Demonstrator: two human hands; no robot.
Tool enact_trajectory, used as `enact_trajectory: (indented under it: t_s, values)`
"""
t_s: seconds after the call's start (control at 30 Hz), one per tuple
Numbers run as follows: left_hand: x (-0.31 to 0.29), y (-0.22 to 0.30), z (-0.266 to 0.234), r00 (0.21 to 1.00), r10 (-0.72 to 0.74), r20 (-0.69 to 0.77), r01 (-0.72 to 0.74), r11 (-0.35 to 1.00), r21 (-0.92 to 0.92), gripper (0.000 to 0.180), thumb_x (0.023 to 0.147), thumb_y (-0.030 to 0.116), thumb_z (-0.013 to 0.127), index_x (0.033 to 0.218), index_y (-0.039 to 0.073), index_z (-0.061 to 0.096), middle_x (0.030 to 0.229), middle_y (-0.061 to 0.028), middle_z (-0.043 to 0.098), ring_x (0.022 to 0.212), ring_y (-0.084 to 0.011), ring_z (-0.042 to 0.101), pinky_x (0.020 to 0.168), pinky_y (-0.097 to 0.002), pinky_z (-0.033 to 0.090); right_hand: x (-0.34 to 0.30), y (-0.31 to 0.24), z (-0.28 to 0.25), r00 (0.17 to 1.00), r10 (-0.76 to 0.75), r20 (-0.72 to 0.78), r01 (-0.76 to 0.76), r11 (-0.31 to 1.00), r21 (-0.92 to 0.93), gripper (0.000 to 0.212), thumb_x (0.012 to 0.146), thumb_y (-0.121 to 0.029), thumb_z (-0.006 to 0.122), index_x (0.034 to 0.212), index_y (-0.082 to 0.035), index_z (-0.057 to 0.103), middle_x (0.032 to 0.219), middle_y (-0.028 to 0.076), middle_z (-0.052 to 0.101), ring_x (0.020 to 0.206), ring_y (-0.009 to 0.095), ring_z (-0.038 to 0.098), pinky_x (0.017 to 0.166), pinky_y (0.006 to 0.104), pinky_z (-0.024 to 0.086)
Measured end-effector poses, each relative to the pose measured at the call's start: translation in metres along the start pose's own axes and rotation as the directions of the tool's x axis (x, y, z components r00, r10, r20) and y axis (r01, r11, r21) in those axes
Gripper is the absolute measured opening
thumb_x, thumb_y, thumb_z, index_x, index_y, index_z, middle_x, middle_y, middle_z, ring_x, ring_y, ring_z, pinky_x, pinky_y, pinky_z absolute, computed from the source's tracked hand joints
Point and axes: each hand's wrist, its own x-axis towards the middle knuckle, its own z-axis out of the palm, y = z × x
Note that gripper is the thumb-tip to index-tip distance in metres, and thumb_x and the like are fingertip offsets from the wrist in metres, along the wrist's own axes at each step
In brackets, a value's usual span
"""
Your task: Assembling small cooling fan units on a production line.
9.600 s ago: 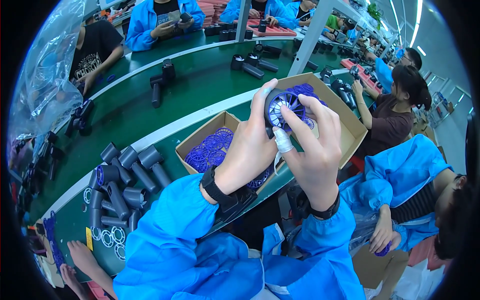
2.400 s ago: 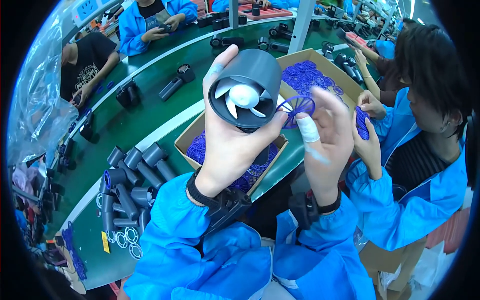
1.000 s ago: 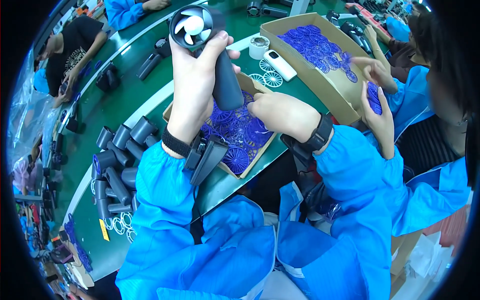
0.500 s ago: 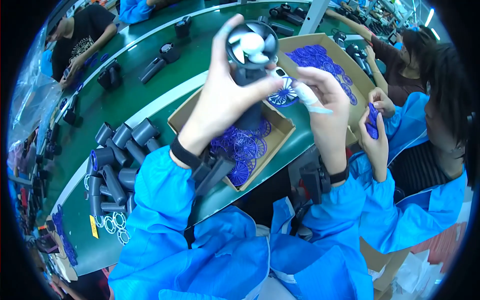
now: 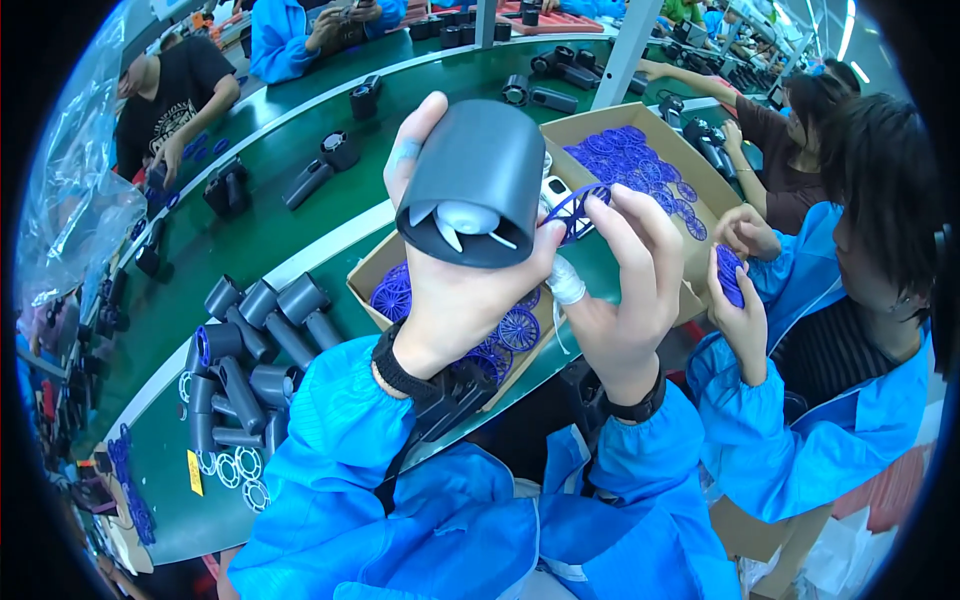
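My left hand [image 5: 455, 305] is closed around a dark grey fan body [image 5: 475, 165], a wide cylinder raised above the bench. Its open end tilts down toward me and shows a white fan wheel [image 5: 468, 217]. At the right of the cylinder, my right hand [image 5: 635, 285] pinches a round purple grille [image 5: 572, 215] between thumb and fingers. The grille is seen at a slant, close beside the fan body; whether they touch I cannot tell. White wrapping [image 5: 567, 282] covers a digit of my right hand. Below my left hand stands a cardboard box [image 5: 367, 268] of purple grilles [image 5: 518, 328].
Several grey fan bodies [image 5: 240, 380] and white rings [image 5: 248, 462] lie on the bench at left. A larger carton [image 5: 715, 165] of purple grilles stands at the back right. Beyond runs a green conveyor [image 5: 275, 215]. A co-worker at right holds stacked purple grilles [image 5: 729, 275].
The fan body has tipped over, its open end swinging from the top down toward me. The grille has turned to a steeper slant, and my right hand has shifted slightly down and left.
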Motion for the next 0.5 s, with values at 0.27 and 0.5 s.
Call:
enact_trajectory:
  t_s: [0.27,0.5]
  values:
    - [-0.006,-0.004,0.002,0.996,-0.074,0.040,0.077,0.993,-0.093,0.097,0.068,-0.003,0.073,0.143,0.009,0.014,0.119,-0.0122,0.048,0.098,-0.0193,0.060,0.080,-0.0303,0.052,0.003,0.004,-0.003,0.995,-0.093,-0.021,0.092,0.994,-0.059,0.049,0.070,-0.006,0.078,0.115,0.000,0.059,0.119,0.018,0.053,0.104,0.030,0.059,0.086,0.0358,0.052]
    - [-0.005,-0.001,0.004,0.985,-0.162,0.057,0.168,0.978,-0.123,0.088,0.076,-0.005,0.067,0.144,0.012,0.014,0.112,-0.0109,0.052,0.091,-0.0178,0.060,0.079,-0.0308,0.052,0.008,-0.001,-0.010,0.999,-0.041,0.031,0.044,0.995,-0.095,0.046,0.070,-0.003,0.076,0.114,-0.001,0.061,0.119,0.017,0.054,0.107,0.030,0.058,0.088,0.0367,0.051]
